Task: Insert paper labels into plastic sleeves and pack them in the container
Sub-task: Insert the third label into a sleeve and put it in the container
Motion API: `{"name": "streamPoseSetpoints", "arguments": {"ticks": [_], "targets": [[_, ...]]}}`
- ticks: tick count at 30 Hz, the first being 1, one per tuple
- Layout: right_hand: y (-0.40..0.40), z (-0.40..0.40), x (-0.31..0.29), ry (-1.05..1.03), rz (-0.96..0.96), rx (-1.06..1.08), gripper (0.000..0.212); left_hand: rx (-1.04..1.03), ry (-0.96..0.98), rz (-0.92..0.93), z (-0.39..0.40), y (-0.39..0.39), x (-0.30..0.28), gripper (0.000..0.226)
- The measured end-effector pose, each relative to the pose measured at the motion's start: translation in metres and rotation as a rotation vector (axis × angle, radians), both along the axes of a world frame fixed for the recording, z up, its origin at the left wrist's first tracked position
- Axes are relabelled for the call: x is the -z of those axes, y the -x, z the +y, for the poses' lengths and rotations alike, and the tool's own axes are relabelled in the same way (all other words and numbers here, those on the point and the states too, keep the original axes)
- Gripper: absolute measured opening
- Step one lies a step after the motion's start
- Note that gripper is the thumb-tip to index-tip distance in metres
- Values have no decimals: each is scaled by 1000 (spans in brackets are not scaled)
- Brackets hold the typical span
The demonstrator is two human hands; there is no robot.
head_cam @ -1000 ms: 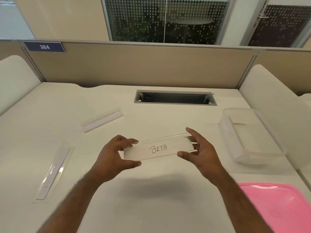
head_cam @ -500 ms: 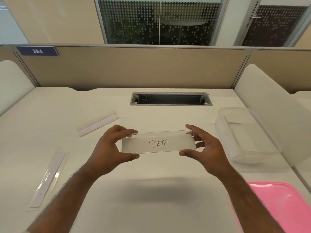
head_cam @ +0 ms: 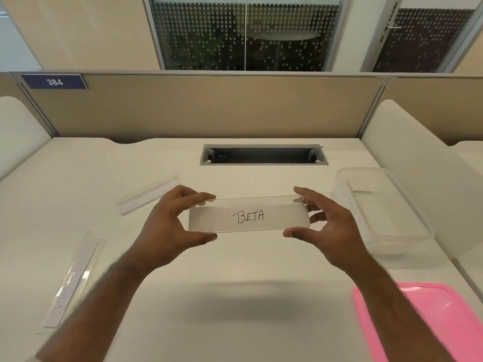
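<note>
A clear plastic sleeve [head_cam: 261,201] with a white paper label marked "BETA" [head_cam: 248,216] inside it is held level above the desk. My left hand [head_cam: 170,226] pinches its left end between thumb and fingers. My right hand [head_cam: 326,226] pinches its right end the same way. The clear plastic container [head_cam: 407,199] stands open at the right, apart from my right hand, with a sleeved label lying in it. Two more sleeves with labels lie on the desk: one [head_cam: 146,195] behind my left hand, one [head_cam: 70,280] at the near left.
A pink lid [head_cam: 444,325] lies at the near right corner. A cable slot [head_cam: 264,154] is cut into the white desk [head_cam: 235,309] at the back centre. A beige partition [head_cam: 209,105] closes the far edge, with white side panels left and right.
Both hands have lifted the sleeve a little and levelled it from a tilt. The label now sits fully within the sleeve, flush at its right end.
</note>
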State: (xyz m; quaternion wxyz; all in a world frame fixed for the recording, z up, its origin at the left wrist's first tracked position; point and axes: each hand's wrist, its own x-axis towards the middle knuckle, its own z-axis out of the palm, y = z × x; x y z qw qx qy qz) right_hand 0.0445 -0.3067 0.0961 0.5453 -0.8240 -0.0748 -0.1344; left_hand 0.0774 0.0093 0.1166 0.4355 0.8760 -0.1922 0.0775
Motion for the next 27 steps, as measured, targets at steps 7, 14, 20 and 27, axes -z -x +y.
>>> {"name": "streamPoseSetpoints", "arguments": {"ticks": [7,14,20,27], "targets": [[-3,-4,-1,27,-4,-9,79,0,-10,-3,-1,-3,0,66],[-5,-20,0,72,71,-56,77,12,-22,56,-9,-13,13,66],[-1,-31,4,66,61,6,70,-19,-1,101,-27,-27,48,92],[5,-62,10,159,21,229,69,-241,-103,213,-59,-43,117,82]]}}
